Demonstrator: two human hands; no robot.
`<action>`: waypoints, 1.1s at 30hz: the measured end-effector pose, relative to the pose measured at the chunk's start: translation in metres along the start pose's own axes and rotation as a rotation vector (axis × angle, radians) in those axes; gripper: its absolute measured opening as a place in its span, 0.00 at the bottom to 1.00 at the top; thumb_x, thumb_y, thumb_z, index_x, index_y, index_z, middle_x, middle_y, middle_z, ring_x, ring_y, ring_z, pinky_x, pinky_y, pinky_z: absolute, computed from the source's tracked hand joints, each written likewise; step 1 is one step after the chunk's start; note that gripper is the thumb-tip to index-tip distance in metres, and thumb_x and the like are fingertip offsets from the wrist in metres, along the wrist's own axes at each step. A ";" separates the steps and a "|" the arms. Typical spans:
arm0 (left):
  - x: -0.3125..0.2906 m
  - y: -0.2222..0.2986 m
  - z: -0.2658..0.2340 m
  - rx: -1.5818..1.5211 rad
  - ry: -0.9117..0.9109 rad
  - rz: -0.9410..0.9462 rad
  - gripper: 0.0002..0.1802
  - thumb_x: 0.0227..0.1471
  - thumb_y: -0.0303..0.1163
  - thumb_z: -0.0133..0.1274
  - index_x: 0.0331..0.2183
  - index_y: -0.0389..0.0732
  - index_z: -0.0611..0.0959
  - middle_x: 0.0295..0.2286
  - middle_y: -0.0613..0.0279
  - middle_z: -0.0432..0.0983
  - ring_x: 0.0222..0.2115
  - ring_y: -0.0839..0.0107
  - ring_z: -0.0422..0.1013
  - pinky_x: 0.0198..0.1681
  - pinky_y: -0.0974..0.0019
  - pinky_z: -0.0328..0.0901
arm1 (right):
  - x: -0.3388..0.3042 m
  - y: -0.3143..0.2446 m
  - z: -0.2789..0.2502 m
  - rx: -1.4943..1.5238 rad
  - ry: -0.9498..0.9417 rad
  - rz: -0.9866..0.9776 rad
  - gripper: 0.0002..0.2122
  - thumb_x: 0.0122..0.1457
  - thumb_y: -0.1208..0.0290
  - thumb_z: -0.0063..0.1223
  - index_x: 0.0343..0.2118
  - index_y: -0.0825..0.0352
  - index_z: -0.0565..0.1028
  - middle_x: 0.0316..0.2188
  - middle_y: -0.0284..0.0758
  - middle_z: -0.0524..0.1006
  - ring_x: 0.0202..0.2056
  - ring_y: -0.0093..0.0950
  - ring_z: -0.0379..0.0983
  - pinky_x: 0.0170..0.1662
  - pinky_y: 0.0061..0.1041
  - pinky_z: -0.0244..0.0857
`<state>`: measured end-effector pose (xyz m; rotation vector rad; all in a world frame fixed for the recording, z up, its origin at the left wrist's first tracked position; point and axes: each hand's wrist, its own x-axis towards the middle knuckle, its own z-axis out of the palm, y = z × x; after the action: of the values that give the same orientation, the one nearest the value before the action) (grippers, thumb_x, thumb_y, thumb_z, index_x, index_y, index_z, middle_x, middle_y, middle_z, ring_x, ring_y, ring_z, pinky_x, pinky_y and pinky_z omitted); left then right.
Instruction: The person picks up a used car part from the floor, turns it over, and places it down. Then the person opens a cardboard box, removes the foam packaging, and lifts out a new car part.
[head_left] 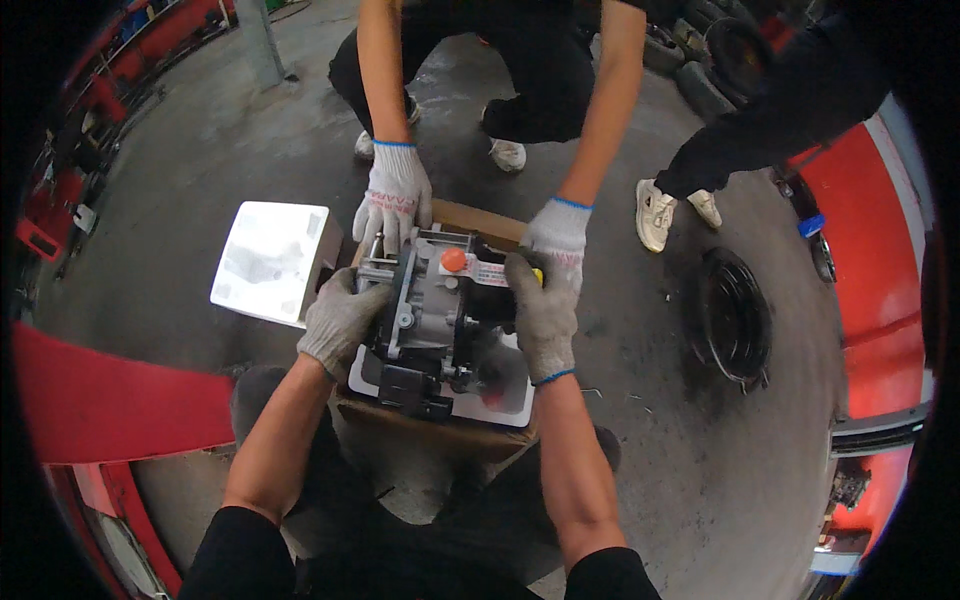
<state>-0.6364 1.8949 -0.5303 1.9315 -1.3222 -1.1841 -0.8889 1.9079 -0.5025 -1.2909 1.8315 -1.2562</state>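
A grey metal mechanical unit with black parts (430, 310) and an orange cap sits at, or just above, an open cardboard box (430, 418) lined with white foam (512, 400). Gloved in grey knit, my left hand (343, 318) is closed round the unit's left side. On its right side my right hand (545, 322) grips it by a black part, some fingers hidden. Across from me, a co-worker's white-gloved hands reach in: one hand (396, 192) at the unit's far left, the other (558, 245) beside my right hand. I cannot tell whether the unit touches the foam.
A white foam block (270, 258) rests on the floor left of the box. To the right lies a black ring-shaped rim or tyre (735, 318). Another person's leg and shoes (655, 214) stand at the right. Several tyres (715, 70) are piled far right; a grey post (258, 45) rises far left.
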 end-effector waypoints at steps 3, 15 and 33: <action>-0.004 0.000 -0.003 0.003 -0.011 0.000 0.40 0.42 0.57 0.59 0.49 0.35 0.82 0.40 0.44 0.82 0.42 0.53 0.78 0.49 0.57 0.67 | -0.003 0.004 0.000 -0.032 0.009 0.004 0.25 0.60 0.52 0.57 0.48 0.71 0.79 0.36 0.43 0.82 0.40 0.31 0.77 0.46 0.29 0.68; 0.001 -0.006 -0.001 -0.060 -0.013 0.010 0.36 0.45 0.53 0.59 0.48 0.34 0.80 0.41 0.41 0.81 0.45 0.47 0.77 0.51 0.54 0.67 | 0.000 -0.004 0.005 0.005 -0.023 0.056 0.22 0.59 0.55 0.57 0.46 0.72 0.78 0.40 0.43 0.82 0.43 0.33 0.77 0.50 0.30 0.67; -0.047 0.072 -0.044 -0.095 0.033 0.129 0.37 0.45 0.51 0.59 0.50 0.31 0.80 0.36 0.50 0.82 0.36 0.64 0.78 0.44 0.63 0.69 | -0.014 -0.076 -0.032 0.105 0.064 -0.009 0.23 0.60 0.58 0.56 0.50 0.74 0.76 0.45 0.45 0.79 0.47 0.32 0.75 0.54 0.29 0.65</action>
<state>-0.6387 1.9065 -0.4346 1.7641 -1.3277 -1.1271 -0.8806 1.9254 -0.4215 -1.2160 1.7793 -1.3942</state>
